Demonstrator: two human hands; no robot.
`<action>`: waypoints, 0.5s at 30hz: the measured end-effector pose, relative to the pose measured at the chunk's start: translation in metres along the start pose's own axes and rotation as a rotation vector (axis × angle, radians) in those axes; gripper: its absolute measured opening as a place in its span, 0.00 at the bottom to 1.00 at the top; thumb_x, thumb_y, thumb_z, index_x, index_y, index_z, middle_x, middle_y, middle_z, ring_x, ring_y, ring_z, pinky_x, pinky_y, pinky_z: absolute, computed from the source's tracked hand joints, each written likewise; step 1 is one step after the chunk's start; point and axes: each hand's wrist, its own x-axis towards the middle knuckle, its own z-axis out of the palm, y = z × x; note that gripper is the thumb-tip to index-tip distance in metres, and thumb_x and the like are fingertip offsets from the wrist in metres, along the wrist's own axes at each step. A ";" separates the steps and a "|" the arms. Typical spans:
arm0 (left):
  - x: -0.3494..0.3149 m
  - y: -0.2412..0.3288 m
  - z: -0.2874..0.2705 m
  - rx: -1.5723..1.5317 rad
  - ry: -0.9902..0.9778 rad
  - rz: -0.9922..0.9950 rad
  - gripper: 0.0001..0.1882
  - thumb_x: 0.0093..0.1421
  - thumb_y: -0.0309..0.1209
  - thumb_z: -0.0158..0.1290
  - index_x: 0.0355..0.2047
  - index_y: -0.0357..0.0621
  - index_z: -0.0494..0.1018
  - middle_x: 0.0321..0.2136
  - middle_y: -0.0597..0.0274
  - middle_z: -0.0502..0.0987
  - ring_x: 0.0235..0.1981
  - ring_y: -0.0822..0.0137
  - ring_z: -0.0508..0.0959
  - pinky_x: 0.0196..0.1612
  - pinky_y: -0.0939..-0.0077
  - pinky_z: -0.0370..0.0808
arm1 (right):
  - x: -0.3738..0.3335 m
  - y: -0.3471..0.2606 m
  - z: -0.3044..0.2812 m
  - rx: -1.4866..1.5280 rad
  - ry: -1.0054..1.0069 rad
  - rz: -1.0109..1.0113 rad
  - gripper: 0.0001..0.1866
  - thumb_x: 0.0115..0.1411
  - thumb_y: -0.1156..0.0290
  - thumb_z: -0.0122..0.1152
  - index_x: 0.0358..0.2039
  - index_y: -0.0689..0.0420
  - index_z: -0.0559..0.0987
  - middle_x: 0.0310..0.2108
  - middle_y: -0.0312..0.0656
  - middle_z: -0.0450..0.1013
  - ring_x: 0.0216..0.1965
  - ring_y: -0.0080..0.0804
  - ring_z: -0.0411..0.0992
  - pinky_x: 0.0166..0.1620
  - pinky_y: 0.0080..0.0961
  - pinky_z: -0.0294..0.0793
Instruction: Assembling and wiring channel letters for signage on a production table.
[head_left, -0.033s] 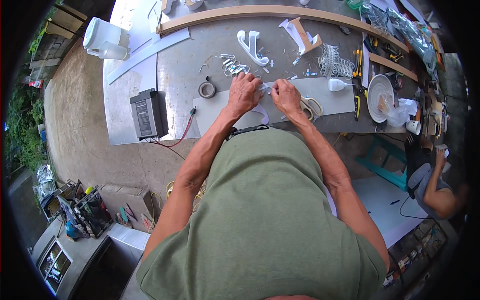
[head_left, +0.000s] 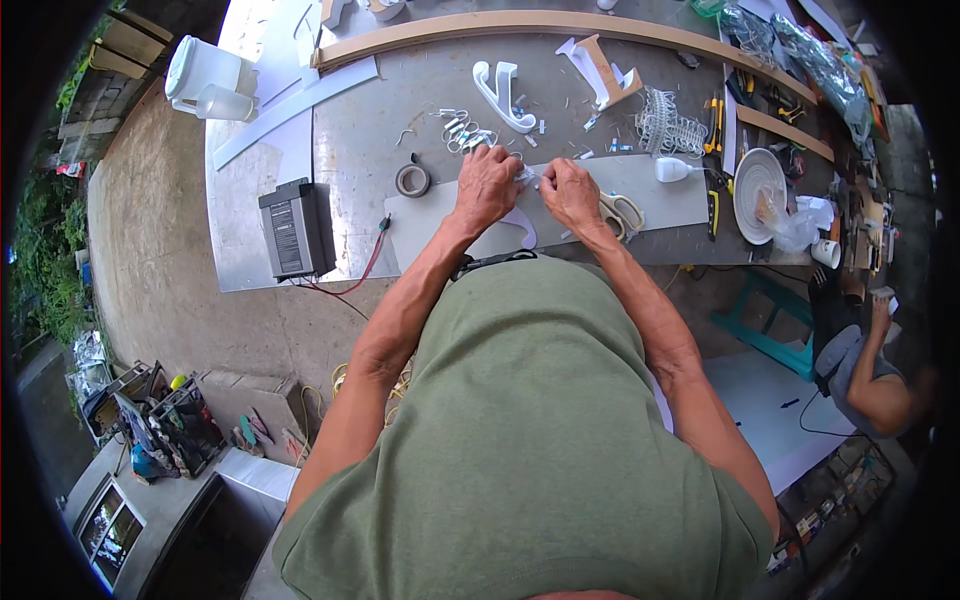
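Both my hands are close together over a grey board (head_left: 670,205) on the metal table. My left hand (head_left: 487,187) is closed, its fingertips on a small whitish piece (head_left: 524,176) too small to name. My right hand (head_left: 571,194) pinches just beside it; whatever sits between its fingers is hidden. Partly under my left wrist lies a white curved strip (head_left: 519,228). Cream-handled scissors (head_left: 627,211) rest by my right wrist. Beyond my left hand is a string of small white modules on wire (head_left: 460,130). A white curved letter-like shape (head_left: 505,98) lies farther off.
A tape roll (head_left: 412,180) and a black power unit (head_left: 291,232) are on the left. To the right lie a white wire coil (head_left: 667,127), a white bottle (head_left: 674,170), pliers (head_left: 714,205) and a round white lid (head_left: 758,196). Another person (head_left: 868,375) sits at the right.
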 end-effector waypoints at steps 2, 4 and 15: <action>0.002 -0.003 0.003 0.010 0.002 -0.011 0.14 0.49 0.32 0.68 0.38 0.50 0.83 0.38 0.64 0.78 0.45 0.58 0.74 0.50 0.61 0.70 | 0.002 0.002 -0.002 0.085 -0.044 -0.010 0.09 0.57 0.69 0.63 0.34 0.60 0.75 0.31 0.48 0.77 0.36 0.51 0.78 0.41 0.45 0.77; 0.002 -0.006 0.002 -0.073 0.076 0.043 0.12 0.50 0.32 0.68 0.36 0.48 0.84 0.35 0.63 0.79 0.43 0.58 0.75 0.47 0.62 0.71 | 0.001 0.006 -0.008 0.192 -0.063 0.004 0.08 0.59 0.70 0.62 0.34 0.60 0.75 0.30 0.47 0.77 0.33 0.46 0.78 0.39 0.41 0.77; -0.016 0.007 -0.025 -0.585 -0.035 -0.255 0.11 0.58 0.34 0.65 0.38 0.42 0.84 0.25 0.62 0.81 0.25 0.72 0.76 0.31 0.73 0.72 | 0.000 -0.004 -0.050 0.958 -0.291 0.229 0.10 0.64 0.75 0.59 0.45 0.63 0.81 0.28 0.33 0.76 0.25 0.16 0.70 0.25 0.15 0.69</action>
